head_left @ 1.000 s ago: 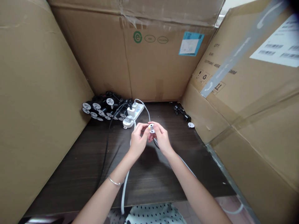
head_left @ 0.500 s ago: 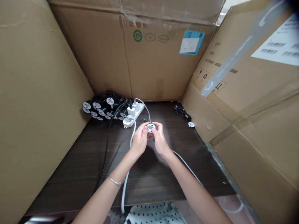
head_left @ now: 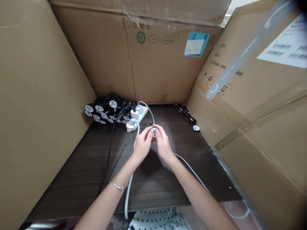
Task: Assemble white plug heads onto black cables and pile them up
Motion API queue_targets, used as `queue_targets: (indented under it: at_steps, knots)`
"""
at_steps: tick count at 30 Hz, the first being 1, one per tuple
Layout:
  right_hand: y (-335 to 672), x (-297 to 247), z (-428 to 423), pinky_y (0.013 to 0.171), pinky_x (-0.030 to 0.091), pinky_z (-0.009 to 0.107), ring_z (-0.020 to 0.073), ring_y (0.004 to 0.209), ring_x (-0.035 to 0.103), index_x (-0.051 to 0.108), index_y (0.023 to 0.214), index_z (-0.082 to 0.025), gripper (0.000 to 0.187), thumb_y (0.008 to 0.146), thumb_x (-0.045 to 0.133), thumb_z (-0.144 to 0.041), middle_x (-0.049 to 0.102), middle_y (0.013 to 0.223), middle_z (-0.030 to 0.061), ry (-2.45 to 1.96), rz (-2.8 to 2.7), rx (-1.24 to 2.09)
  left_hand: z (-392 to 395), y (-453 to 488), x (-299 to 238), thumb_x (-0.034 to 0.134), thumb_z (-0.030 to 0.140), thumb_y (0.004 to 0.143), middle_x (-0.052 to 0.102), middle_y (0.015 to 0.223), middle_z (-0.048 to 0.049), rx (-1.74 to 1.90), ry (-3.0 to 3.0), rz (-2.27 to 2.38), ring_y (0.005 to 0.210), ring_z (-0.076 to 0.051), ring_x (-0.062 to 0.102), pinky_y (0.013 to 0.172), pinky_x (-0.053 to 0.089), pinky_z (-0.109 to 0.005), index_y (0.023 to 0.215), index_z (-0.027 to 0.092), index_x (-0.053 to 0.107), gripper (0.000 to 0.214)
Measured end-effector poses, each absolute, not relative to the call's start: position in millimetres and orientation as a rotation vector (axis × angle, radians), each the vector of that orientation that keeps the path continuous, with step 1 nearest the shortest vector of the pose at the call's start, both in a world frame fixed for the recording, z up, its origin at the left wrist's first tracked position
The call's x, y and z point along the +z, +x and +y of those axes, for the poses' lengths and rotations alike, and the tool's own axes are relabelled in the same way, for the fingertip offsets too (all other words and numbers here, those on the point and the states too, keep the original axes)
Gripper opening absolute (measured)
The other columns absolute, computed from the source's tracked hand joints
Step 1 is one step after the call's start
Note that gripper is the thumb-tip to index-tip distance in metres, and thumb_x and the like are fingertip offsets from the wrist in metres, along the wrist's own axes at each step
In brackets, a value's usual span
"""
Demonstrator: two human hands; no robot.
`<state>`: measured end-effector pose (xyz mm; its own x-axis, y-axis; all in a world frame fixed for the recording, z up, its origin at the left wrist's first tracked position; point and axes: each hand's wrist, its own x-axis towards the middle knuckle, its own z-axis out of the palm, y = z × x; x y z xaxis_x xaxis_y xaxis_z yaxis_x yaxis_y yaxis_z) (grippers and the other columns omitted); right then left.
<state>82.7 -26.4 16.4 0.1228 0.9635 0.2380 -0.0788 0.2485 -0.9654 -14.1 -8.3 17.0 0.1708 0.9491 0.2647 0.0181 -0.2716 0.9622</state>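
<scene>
Left hand (head_left: 143, 143) and right hand (head_left: 163, 142) are pinching a white-faced round socket (head_left: 154, 132) between their fingertips, mid-table. Black round sockets (head_left: 105, 110) are heaping at the back-left corner of the table (head_left: 72, 179); a white power strip (head_left: 143, 112) is sitting by the back edge, nearer the left hand.

One left hand (head_left: 142, 144) and one right hand (head_left: 164, 142) share one round white socket (head_left: 154, 131); one bangle (head_left: 117, 185) shows; one power strip (head_left: 143, 112) carries two white plugs (head_left: 134, 114); one loose socket (head_left: 196, 127) lies apart; black-backed sockets (head_left: 105, 110) number ten or so.
</scene>
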Motion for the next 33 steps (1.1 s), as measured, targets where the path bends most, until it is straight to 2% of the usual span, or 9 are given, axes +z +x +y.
queue_targets:
  at_steps: [5,11,16,19,22,24,26,29,33]
  knots:
    - [79,15,-28,0.068,0.047,0.024,0.0162,0.09,0.055,0.052,0.108,-0.019,0.03,0.088,0.04,-0.037,0.055,0.11,0.0066,-1.031,-1.16,0.861,-13,-11,16,0.054,0.041,0.078,0.064,0.101,-0.0107,1.295,1.336,0.985,0.082,-0.019,0.063,0.071,0.054,-0.03,0.113,0.012,0.058,0.045]
    - [75,18,-30,0.058,0.045,0.021,0.0137,0.079,0.055,0.051,0.108,-0.02,0.03,0.087,0.04,-0.039,0.057,0.1,0.0058,-1.064,-1.143,0.86,-19,-6,19,0.054,0.041,0.078,0.067,0.086,-0.0087,1.36,1.297,1.091,0.069,-0.016,0.061,0.059,0.052,-0.025,0.108,0.01,0.061,0.044]
    - [77,22,-26,0.055,0.044,0.021,0.0106,0.067,0.053,0.051,0.11,-0.021,0.033,0.085,0.042,-0.042,0.057,0.096,0.0038,-1.016,-1.093,0.971,-13,-7,16,0.054,0.043,0.077,0.064,0.081,-0.0063,1.329,1.209,1.011,0.062,-0.011,0.057,0.055,0.049,-0.022,0.11,0.012,0.059,0.045]
    - [79,21,-25,0.057,0.044,0.021,0.0103,0.065,0.053,0.048,0.117,-0.023,0.039,0.086,0.04,-0.044,0.056,0.095,0.0038,-0.965,-1.061,1.057,-11,-7,15,0.049,0.044,0.081,0.063,0.094,-0.0078,1.304,1.266,0.957,0.072,-0.012,0.058,0.06,0.049,-0.022,0.113,0.016,0.056,0.043]
    - [81,18,-24,0.063,0.046,0.023,0.0112,0.073,0.055,0.044,0.122,-0.024,0.042,0.086,0.039,-0.046,0.054,0.108,0.0055,-0.909,-1.022,1.14,-11,-7,12,0.042,0.042,0.085,0.054,0.118,-0.009,1.279,1.348,0.914,0.086,-0.014,0.058,0.069,0.049,-0.022,0.121,0.021,0.049,0.042]
    - [81,17,-25,0.066,0.047,0.023,0.0118,0.077,0.055,0.043,0.122,-0.025,0.042,0.086,0.039,-0.046,0.051,0.114,0.0058,-0.873,-1.018,1.174,-11,-7,11,0.041,0.042,0.086,0.05,0.124,-0.0088,1.274,1.366,0.914,0.09,-0.014,0.058,0.071,0.049,-0.023,0.123,0.022,0.047,0.043]
    - [81,18,-25,0.063,0.047,0.023,0.0115,0.073,0.055,0.044,0.121,-0.025,0.041,0.086,0.039,-0.045,0.053,0.108,0.0053,-0.861,-1.037,1.193,-11,-7,10,0.042,0.043,0.085,0.054,0.118,-0.0092,1.284,1.342,0.934,0.086,-0.014,0.058,0.067,0.049,-0.022,0.123,0.021,0.048,0.043]
    - [81,18,-25,0.055,0.044,0.023,0.0112,0.062,0.051,0.047,0.119,-0.023,0.04,0.087,0.038,-0.044,0.056,0.086,0.0033,-0.911,-1.068,1.184,-11,-9,15,0.044,0.043,0.084,0.06,0.101,-0.009,1.345,1.312,0.982,0.07,-0.012,0.057,0.055,0.046,-0.02,0.119,0.018,0.05,0.044]
    - [80,17,-26,0.059,0.042,0.024,0.0116,0.061,0.049,0.05,0.116,-0.02,0.037,0.087,0.04,-0.04,0.055,0.076,0.0019,-0.978,-1.108,1.071,-12,-9,23,0.048,0.041,0.082,0.06,0.09,-0.007,1.432,1.309,1.0,0.063,-0.009,0.052,0.055,0.045,-0.019,0.112,0.014,0.054,0.04]
